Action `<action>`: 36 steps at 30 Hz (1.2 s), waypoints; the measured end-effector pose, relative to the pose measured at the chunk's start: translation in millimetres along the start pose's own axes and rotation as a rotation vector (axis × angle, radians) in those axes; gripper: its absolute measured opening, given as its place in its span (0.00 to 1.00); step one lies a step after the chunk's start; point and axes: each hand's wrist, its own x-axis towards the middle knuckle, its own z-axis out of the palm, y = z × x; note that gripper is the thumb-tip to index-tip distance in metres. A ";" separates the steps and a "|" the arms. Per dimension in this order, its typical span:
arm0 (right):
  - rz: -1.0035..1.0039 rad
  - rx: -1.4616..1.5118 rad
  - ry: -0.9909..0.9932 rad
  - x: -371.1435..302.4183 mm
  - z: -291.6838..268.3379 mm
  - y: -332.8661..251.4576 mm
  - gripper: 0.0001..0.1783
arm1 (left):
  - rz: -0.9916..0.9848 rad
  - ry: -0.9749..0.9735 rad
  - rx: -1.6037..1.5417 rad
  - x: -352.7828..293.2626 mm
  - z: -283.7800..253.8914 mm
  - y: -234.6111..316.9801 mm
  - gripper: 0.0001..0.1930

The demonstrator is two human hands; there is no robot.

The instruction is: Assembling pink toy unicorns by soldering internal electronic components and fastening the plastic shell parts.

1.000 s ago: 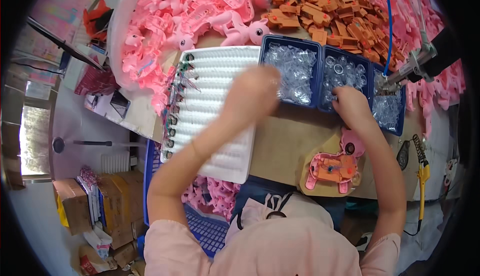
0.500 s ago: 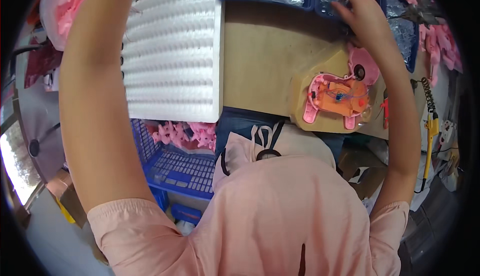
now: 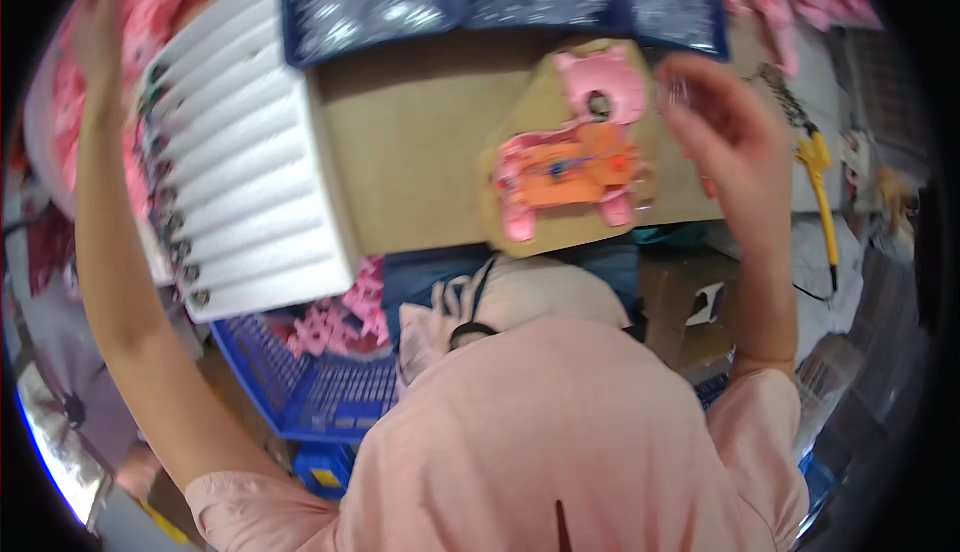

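Note:
My right hand (image 3: 735, 137) is raised just right of a tan block (image 3: 520, 237), its fingers curled in a pinch around a small clear plastic piece (image 3: 680, 90). In the block lies an opened pink toy shell (image 3: 519, 220), shaped like an animal. An orange inner part (image 3: 580, 172) with thin wires fills its body. The pink head half (image 3: 612, 80), with a round dark part on it, rests at the upper end. Far to the left, my left hand (image 3: 97, 37) reaches in among a pile of pink plastic parts (image 3: 165, 2); its fingers are blurred.
Blue bins (image 3: 455, 27) of clear plastic pieces line the far side. A white foam tray (image 3: 250, 152) with wired parts along its left edge stands at left. Below it, a blue basket (image 3: 290, 407) holds pink pieces. A yellow tool (image 3: 820, 187) with a coiled cord hangs right.
My right hand has come back from the blue bin to beside the tan block, with a clear piece in it. My left hand now shows at the pink pile. The whole view has turned.

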 end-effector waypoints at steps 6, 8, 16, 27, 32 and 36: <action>0.270 0.086 0.049 -74.6 -19.1 50.5 0.16 | -0.783 -0.102 -1.166 -17.6 -148.3 200.0 0.15; 0.106 -0.125 0.062 -65.6 -4.7 64.1 0.17 | -1.663 0.127 -2.153 -1.6 -213.5 250.0 0.21; -0.301 -0.790 0.054 -47.6 4.0 62.4 0.17 | -1.531 -0.323 -2.499 22.4 -314.3 355.4 0.26; 0.039 -0.235 0.226 -61.7 -29.8 86.6 0.08 | -1.376 -0.481 -2.418 58.3 -311.9 367.6 0.29; -0.267 -0.311 -0.046 -29.6 -15.3 67.6 0.05 | -1.319 -0.569 -2.424 54.7 -317.7 369.1 0.30; -0.263 -0.305 -0.208 -16.5 -14.1 75.9 0.05 | -1.390 -0.549 -2.504 48.2 -324.3 369.2 0.32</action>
